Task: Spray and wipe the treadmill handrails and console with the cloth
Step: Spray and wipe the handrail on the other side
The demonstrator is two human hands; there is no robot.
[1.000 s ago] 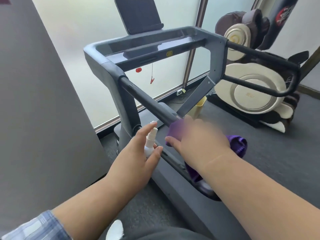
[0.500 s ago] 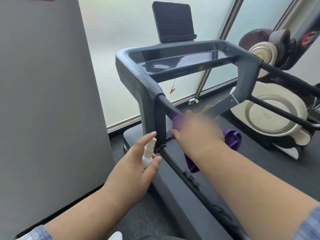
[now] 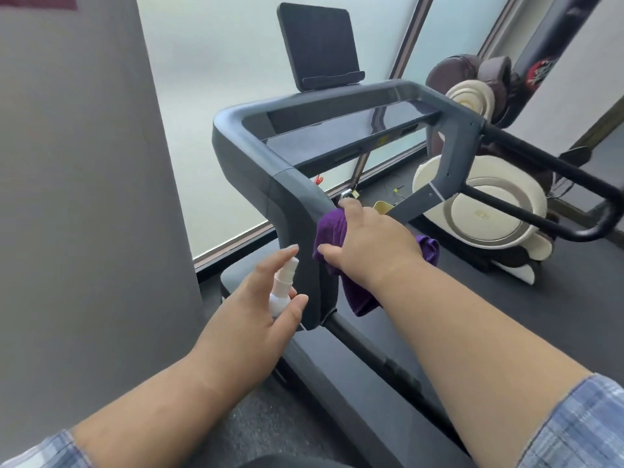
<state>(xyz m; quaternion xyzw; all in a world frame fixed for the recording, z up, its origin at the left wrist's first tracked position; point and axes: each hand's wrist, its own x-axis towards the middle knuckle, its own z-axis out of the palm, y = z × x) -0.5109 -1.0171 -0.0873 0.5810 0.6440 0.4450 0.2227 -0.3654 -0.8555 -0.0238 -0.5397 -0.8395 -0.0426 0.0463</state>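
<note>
The right hand [image 3: 371, 244] presses a purple cloth [image 3: 332, 238] against the left handrail [image 3: 304, 204] of the treadmill, just where the rail bends down from the console frame [image 3: 337, 106] toward the upright; its grip is curled over the cloth, thumb on the near side and fingers over the top, with a loose tail of fabric hanging below the wrist. The left hand [image 3: 256, 309] holds a small white spray bottle [image 3: 282, 288] beside the upright, its grip wrapped round the body with the forefinger raised over the nozzle. The likeliest slip seems to be the hanging tail: if the hand slides on up the rail, the loose end could drag or bunch, leaving the palm wiping bare plastic. A spray fired from this spot could also miss the rail and wet the right hand or the frosted window [image 3: 219, 96], since the nozzle's aim cannot be told. The tablet screen [image 3: 317, 45] above the console looks vulnerable to drifting mist, and the console appears not yet reached.
</note>
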